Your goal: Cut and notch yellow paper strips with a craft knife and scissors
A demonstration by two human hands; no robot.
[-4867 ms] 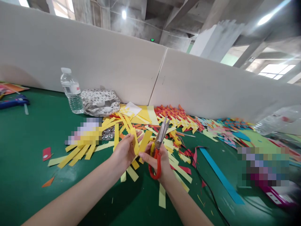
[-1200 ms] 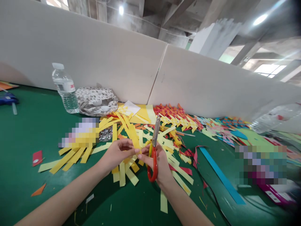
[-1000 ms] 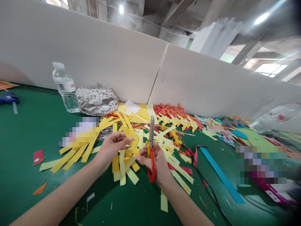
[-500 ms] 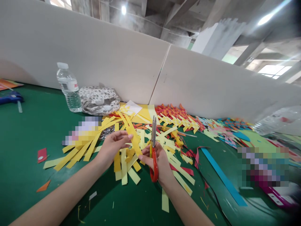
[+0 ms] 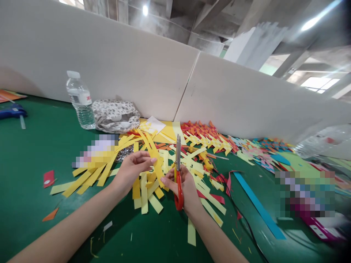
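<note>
Between finger and thumb, my left hand point(image 5: 134, 168) pinches a yellow paper strip point(image 5: 157, 168), split into narrow strips at its upper end. My right hand point(image 5: 188, 188) is closed around red-handled scissors point(image 5: 179, 190), whose blades point up and look shut. Its thumb tip also meets the lower end of that strip. Below and around both hands lie loose pale-yellow paper strips point(image 5: 144, 197) and a fan of deeper yellow strips point(image 5: 90, 180).
A water bottle point(image 5: 80, 102) and a patterned cloth bag point(image 5: 116, 116) stand against the white partition point(image 5: 131, 65). Woven red-orange paper pieces point(image 5: 199, 131) lie at the back. To the right are a blue strip point(image 5: 259, 204) and a black cable point(image 5: 246, 223); a blue glue gun point(image 5: 12, 111) lies far left.
My right thumb has slid slightly up and left along the strip's lower end. The left hand keeps its pinch, and the scissors stay in my right hand.
</note>
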